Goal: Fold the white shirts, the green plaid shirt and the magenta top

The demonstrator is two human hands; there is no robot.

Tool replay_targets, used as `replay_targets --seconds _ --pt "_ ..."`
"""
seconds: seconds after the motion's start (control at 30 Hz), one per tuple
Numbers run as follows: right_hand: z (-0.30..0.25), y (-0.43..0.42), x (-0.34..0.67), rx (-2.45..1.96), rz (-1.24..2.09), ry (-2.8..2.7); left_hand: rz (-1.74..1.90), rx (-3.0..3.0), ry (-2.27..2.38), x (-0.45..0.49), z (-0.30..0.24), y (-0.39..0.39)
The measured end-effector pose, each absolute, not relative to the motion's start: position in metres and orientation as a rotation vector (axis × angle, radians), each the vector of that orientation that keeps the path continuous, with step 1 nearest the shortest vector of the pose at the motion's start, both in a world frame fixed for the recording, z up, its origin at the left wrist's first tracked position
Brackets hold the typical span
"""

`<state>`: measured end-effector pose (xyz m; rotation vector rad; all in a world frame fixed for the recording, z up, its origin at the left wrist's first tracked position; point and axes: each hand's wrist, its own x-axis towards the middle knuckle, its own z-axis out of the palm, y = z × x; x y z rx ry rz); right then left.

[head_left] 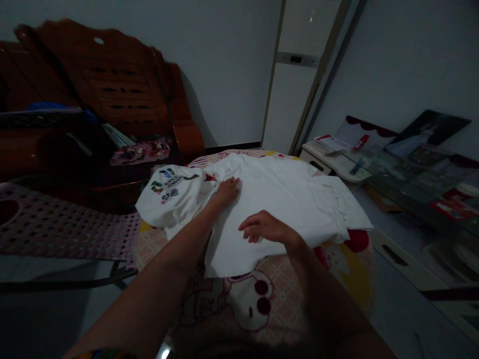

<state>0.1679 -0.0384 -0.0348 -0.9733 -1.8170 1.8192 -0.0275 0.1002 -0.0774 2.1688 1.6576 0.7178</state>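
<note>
"What's in the middle?"

"A white garment (pixel 288 187), spread over the round tabletop (pixel 151 249). Take twelve as straight ahead: a printed part (pixel 168 187) bunches at ten o'clock — same piece or another, I can't tell."

"How would it handle?"

"Light and limp, I'd judge. It looks matte, so hardly slippery, and not fragile, though quick to crease."

"Where to hold it?"

"By its edges: the near corner (pixel 211 270) at seven o'clock, or the folded layers (pixel 357 212) at two. A pinch through all the layers should stop them sliding apart."

"And the hands?"

"The left hand (pixel 227 192) rests on the fabric at eleven; whether it pinches any, I can't tell. The right hand (pixel 261 227) is loosely curled with nothing in its grasp, over the centre — contact unclear."

"Farther out?"

"A wooden chair (pixel 123 97) at ten, a glass table (pixel 404 174) towards two."
</note>
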Motion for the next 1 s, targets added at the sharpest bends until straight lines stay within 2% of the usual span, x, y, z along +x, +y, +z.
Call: replay_targets --seconds 0.17,0.33,0.4,0.5,0.63,0.7,0.8,0.9,1.0 --pt "-0.003 -0.023 0.252 -1.338 1.089 -1.558 0.665 2.343 1.384 0.008 -0.040 0.057" --pt "-0.001 -0.035 0.334 -1.829 0.070 -1.368 0.456 2.510 0.766 0.051 -0.020 -0.030" --pt "-0.006 -0.047 0.359 -1.992 -0.125 -1.287 0.336 2.599 0.643 0.062 -0.023 -0.057" --pt "-0.015 -0.065 0.384 -2.195 -0.157 -1.222 0.208 2.728 0.602 0.073 -0.034 -0.076" --pt "-0.022 -0.078 0.394 -2.327 0.236 -1.441 0.127 2.819 0.719 0.081 -0.052 -0.075" --pt "-0.024 -0.079 0.392 -2.249 0.389 -1.619 0.122 2.784 0.807 0.081 -0.057 -0.068" --pt "-0.022 -0.076 0.383 -2.069 0.372 -1.711 0.187 2.631 0.922 0.077 -0.060 -0.057" --pt "-0.018 -0.071 0.373 -1.927 0.319 -1.553 0.261 2.445 0.981 0.071 -0.062 -0.047" --pt "-0.018 -0.067 0.364 -1.760 0.462 -1.247 0.314 2.361 1.021 0.069 -0.066 -0.042"
